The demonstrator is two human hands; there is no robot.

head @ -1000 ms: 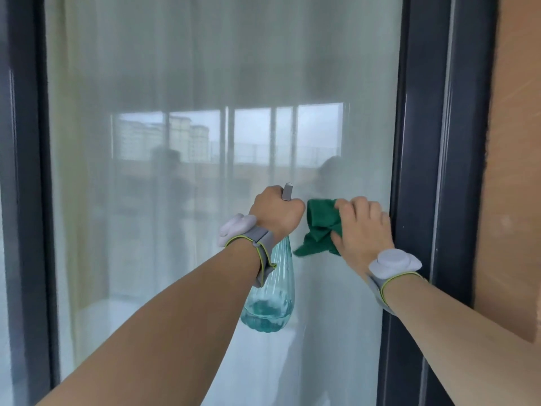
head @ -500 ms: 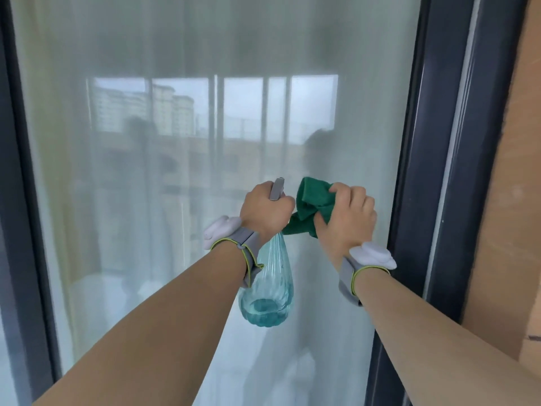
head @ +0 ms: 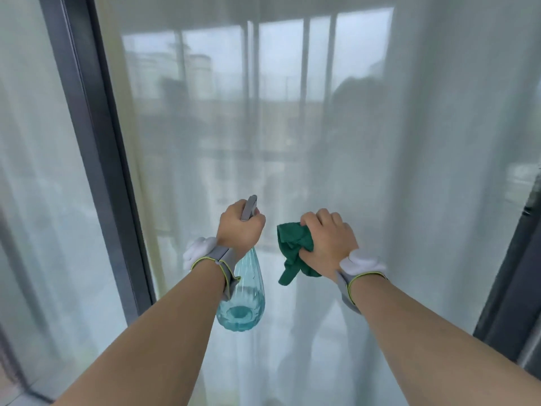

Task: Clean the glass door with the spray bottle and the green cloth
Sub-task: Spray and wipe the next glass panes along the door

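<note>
The glass door [head: 292, 127] fills the view, with a pale curtain behind it and reflections of buildings on it. My left hand [head: 240, 228] grips the grey head of a clear teal spray bottle [head: 244, 300], whose body hangs down below my wrist with a little liquid at its base. My right hand [head: 329, 243] is closed on a bunched green cloth [head: 292, 250], held close to the glass just right of the bottle. A loose end of the cloth hangs down. Both wrists wear grey bands.
A dark door frame post [head: 96, 148] runs diagonally on the left, with another glass pane [head: 35, 200] beyond it. A second dark frame post [head: 509, 291] stands at the lower right edge.
The view has swung to the left, so the left frame post has come in and the wooden wall on the right is gone. My hands have moved slightly apart, still holding bottle and cloth.
</note>
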